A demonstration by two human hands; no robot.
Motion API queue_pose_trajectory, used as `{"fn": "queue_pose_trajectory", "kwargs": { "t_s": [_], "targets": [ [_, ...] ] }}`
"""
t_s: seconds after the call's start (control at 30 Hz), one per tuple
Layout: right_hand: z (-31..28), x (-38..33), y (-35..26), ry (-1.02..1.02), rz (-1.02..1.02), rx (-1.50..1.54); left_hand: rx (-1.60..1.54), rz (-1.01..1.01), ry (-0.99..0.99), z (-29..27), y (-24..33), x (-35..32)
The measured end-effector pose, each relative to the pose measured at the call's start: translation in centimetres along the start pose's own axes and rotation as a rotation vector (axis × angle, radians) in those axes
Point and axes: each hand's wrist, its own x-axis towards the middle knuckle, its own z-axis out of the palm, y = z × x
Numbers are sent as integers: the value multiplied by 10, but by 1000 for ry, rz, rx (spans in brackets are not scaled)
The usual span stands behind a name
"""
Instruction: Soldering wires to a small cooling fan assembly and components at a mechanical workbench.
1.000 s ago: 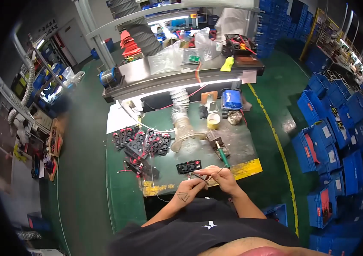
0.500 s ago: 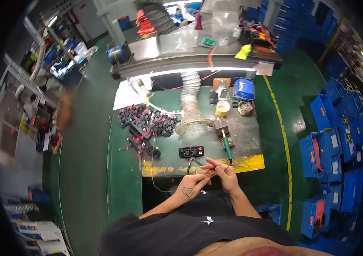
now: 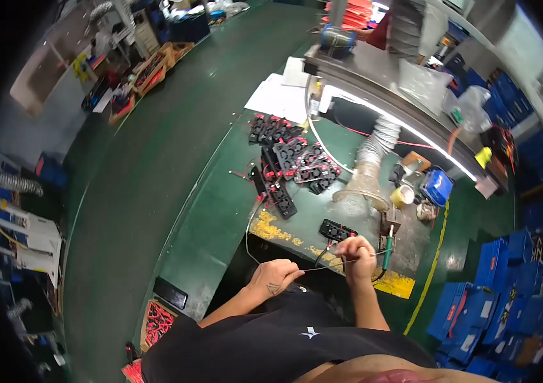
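Note:
A thin grey wire (image 3: 322, 268) runs between my hands, over the front edge of the bench. My left hand (image 3: 276, 278) pinches it, and from there the strand loops back towards a pile of black fan units (image 3: 290, 159). Curled fingers of my right hand (image 3: 358, 255) hold the wire's other stretch, its end sticking out to the right. Just beyond that hand lies a single black twin-fan unit (image 3: 337, 231) with red and black leads. A green-handled soldering iron (image 3: 388, 250) rests in its stand (image 3: 391, 221), to the right of my right hand.
A fume duct (image 3: 366, 182) with a wide mouth hangs over the bench. Behind the iron are a yellow cup (image 3: 402, 195) and a blue box (image 3: 436, 187). A phone (image 3: 170, 292) and a carton of red-black wires (image 3: 158, 322) sit left. Blue bins (image 3: 469, 306) stack at right.
My hands have drawn apart, the right one up and to the right, stretching the wire between them. My view has turned, so the bench appears tilted and farther right.

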Motion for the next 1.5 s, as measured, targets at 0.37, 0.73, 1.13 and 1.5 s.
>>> {"fn": "queue_pose_trajectory", "kwargs": {
  "t_s": [0.37, 0.73, 1.13, 1.5],
  "targets": [
    [-4, 20, -52, 59, 341, 744, 186, 132, 54, -29, -88, -1],
    [-122, -104, -127, 167, -137, 559, 586, 394, -213, 13, -92, 90],
    [-296, -310, 36, 856, -34, 1055, 868, 1002, -260, -12, -69, 211],
    [-287, -383, 101, 1060, 177, 1096, 970, 1046, 329, -155, 23, 375]
  ]
}}
